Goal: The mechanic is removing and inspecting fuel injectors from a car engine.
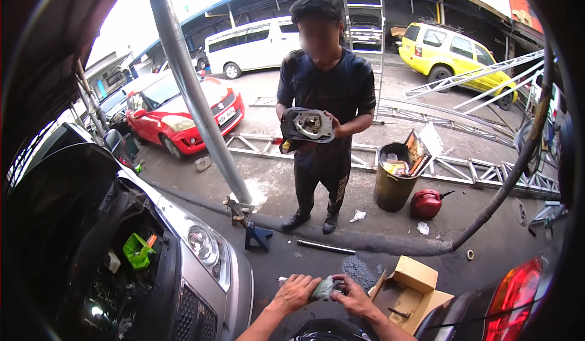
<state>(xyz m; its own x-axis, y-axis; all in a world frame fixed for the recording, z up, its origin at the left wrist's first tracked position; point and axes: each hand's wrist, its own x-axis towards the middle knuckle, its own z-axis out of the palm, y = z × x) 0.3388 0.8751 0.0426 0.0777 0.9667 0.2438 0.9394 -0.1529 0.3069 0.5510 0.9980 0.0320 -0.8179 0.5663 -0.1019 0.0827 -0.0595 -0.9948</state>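
Observation:
Low in the middle, my left hand (297, 291) is closed around a crumpled grey-green rag (323, 288). My right hand (353, 296) has its fingers bent around the other end of that rag. Something small may sit inside the cloth there, but I cannot make it out. Just right of my right hand lies an open cardboard box (419, 276) with a dark slim tool (399, 312) in it. Facing me, a person in dark clothes (323, 91) holds a grey metal housing with a wide flange (313, 125) in both hands.
A silver car (201, 237) with its hood raised stands left, a green funnel-like container (138, 251) in its engine bay. On the ground are a blue jack stand (258, 237), a metal pipe (326, 246), a bin (393, 186) and a red canister (426, 203). A car's tail light (515, 292) juts in right.

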